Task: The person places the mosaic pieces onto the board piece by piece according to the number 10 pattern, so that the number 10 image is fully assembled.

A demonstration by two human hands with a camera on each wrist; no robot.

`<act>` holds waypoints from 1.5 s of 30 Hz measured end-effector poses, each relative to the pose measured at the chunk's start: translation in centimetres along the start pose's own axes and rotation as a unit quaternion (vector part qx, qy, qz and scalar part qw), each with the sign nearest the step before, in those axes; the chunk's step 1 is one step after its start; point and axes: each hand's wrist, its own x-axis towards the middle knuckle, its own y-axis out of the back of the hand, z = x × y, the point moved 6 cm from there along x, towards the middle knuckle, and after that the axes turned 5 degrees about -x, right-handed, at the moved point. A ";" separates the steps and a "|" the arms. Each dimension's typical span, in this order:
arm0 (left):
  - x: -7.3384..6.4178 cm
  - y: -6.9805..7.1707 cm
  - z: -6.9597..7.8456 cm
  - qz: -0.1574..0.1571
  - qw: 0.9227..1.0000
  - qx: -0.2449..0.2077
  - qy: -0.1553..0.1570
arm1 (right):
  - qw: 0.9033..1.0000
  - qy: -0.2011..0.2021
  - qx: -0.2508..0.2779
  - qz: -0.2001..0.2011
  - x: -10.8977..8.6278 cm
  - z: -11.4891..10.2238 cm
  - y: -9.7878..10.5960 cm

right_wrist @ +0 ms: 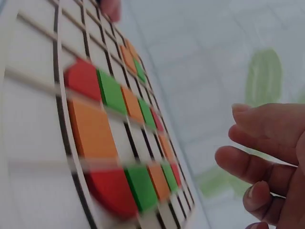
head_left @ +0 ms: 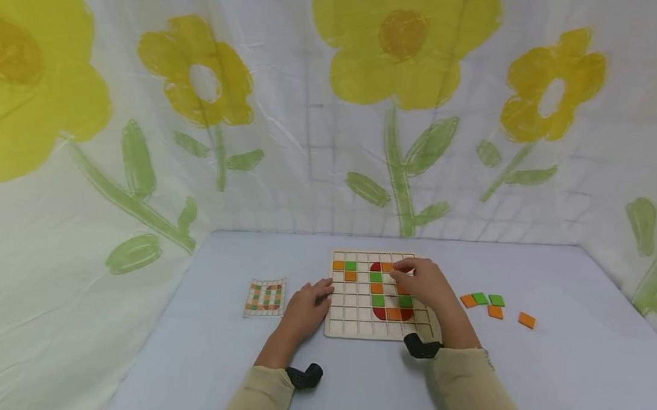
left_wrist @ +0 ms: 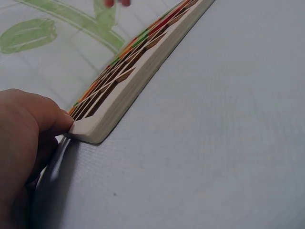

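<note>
A square wooden grid board (head_left: 351, 325) lies on the table, with red, green and orange tiles set in some of its cells. Several tiles form a ring at its right half, among them a red rounded tile (right_wrist: 112, 191) and an orange tile (right_wrist: 93, 129). My left hand (head_left: 306, 310) touches the board's left edge, a fingertip resting on the rim near its corner in the left wrist view. Over the right part of the board hovers my right hand (head_left: 426, 285), its thumb and fingers apart with nothing between them. It hides some cells beneath it.
To the left of the board lies a small pattern card (head_left: 265, 298) printed with a coloured grid. Loose tiles lie on the right, including a green tile (head_left: 496, 300) and an orange tile (head_left: 526, 320). Behind the table (head_left: 562, 370) hangs a flower-painted sheet (head_left: 286, 185).
</note>
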 end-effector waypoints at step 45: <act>-0.1 -0.2 -0.4 0.002 1.000 -0.006 0.013 | 0.998 -0.034 -0.045 -0.010 -4.2 16.1 6.5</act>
